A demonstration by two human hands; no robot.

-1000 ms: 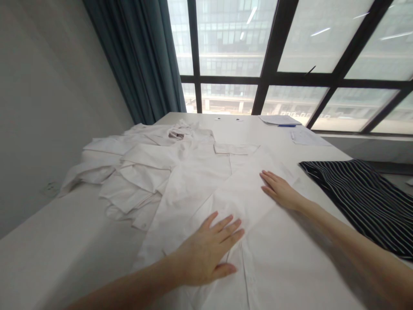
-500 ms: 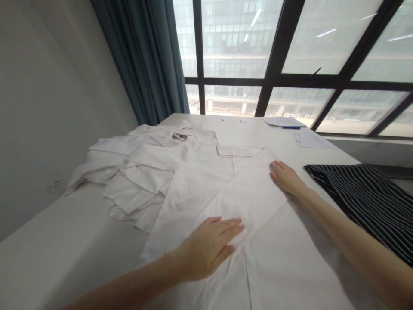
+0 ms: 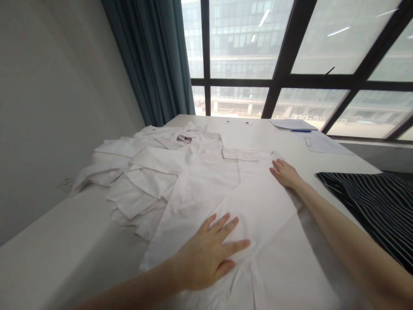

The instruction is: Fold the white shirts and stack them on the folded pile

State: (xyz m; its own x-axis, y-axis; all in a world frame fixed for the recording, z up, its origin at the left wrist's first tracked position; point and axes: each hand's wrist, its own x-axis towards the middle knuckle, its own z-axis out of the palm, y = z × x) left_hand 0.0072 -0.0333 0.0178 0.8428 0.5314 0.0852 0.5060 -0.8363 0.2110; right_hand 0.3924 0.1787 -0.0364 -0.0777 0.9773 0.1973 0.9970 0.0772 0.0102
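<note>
Your left hand (image 3: 204, 254) had opened wider than in the moment before, its fingers splayed palm-down on the white shirt (image 3: 258, 206). It was released, with no clench or pinch. Your right hand (image 3: 285, 174) lay flat and open on the shirt's far edge, just beside the pocket flap (image 3: 245, 153), and grasped nothing. The shirt lay spread on the white table (image 3: 64, 224), its front flat between your hands, with a soft crease running below your left hand. At its left side it met a rumpled heap of white cloth (image 3: 145, 172); you could not tell whether this was the same garment. Striped dark fabric (image 3: 371, 206) lay well right of your right forearm. Loose papers (image 3: 292, 124) and a blue pen (image 3: 300, 130) sat toward the far edge.
</note>
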